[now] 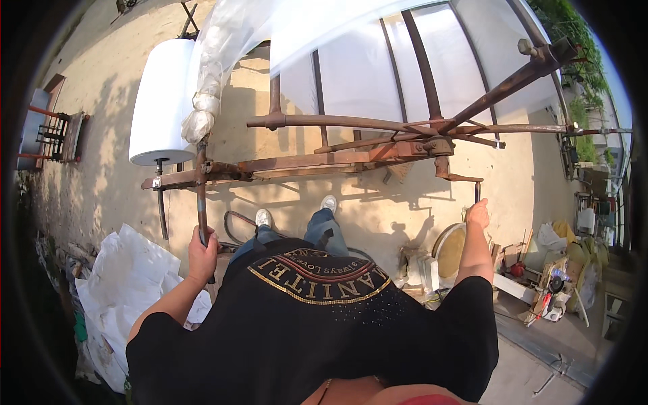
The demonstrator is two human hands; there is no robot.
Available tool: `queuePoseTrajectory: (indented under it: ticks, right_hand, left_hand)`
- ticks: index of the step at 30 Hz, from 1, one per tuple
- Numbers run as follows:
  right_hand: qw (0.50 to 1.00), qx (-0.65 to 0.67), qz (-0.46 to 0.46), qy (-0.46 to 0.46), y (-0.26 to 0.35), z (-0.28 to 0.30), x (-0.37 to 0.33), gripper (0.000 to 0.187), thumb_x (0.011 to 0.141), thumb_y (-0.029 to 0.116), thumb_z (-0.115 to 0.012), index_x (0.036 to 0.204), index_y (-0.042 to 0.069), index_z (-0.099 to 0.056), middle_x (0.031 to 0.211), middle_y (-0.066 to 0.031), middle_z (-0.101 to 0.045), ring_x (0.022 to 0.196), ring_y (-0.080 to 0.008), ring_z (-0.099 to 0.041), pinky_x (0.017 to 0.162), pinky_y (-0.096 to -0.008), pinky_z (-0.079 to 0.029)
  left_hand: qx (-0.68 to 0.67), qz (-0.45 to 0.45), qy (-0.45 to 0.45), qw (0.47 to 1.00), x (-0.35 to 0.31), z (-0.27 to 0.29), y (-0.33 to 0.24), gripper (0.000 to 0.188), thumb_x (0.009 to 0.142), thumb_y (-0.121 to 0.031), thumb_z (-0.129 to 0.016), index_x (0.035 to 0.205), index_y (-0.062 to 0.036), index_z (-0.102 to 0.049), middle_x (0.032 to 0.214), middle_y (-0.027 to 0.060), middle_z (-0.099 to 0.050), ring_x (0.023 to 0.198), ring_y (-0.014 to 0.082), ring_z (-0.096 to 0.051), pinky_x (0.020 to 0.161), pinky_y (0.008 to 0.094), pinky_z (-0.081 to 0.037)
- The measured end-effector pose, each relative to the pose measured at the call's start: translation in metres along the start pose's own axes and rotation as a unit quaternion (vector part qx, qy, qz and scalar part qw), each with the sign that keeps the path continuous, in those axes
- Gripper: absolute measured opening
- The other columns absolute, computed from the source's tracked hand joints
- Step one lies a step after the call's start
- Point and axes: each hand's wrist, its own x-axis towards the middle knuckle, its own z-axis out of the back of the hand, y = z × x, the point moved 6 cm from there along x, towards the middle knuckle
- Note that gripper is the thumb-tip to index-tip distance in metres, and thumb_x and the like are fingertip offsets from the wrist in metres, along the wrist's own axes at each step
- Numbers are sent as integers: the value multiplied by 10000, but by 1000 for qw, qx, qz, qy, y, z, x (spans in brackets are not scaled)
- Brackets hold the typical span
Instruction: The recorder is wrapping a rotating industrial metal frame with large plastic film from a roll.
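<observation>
My left hand (202,255) is closed around the lower part of a rusty metal bar (201,196), whose upper end is wrapped in bunched clear plastic (204,101). At the right, my right hand (478,214) grips the dark upright handle of a rusty crank (466,179). That crank joins a hub on a rusty metal frame (304,162). Long bars spread out from the hub, and pale translucent plastic film (361,67) stretches over the bars behind. Just beyond the left bar, a large white roll (162,101) sits on a metal spindle.
Crumpled white sheeting (125,290) lies on the ground at the left. A round tan disc (449,250) leans near my right forearm, with mixed clutter (553,277) further right. A metal rack (57,135) stands at the far left.
</observation>
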Motion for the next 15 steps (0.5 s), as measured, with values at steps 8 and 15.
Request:
queuePoseTrajectory:
  ticks: [8,15]
  right_hand:
    - [954,171,97,227,166,-132,-139,423,749,336,-598,963,12,-429,992,-222,-596,955,-349,-581,792,-392,-475]
    - [679,533,134,487,212,27,-272,213,830,224,-607,796,107,-433,565,44,-386,437,-57,-363,391,-218,-318]
  left_hand:
    - [-11,6,-2,1000,6,-2,9,98,857,-112,-514,884,-34,-460,652,32,-493,572,107,-497,526,257,-432]
    - [-112,1,45,993,9,-9,18,112,859,-112,-516,902,-27,-456,656,33,-502,598,106,-504,562,248,-428]
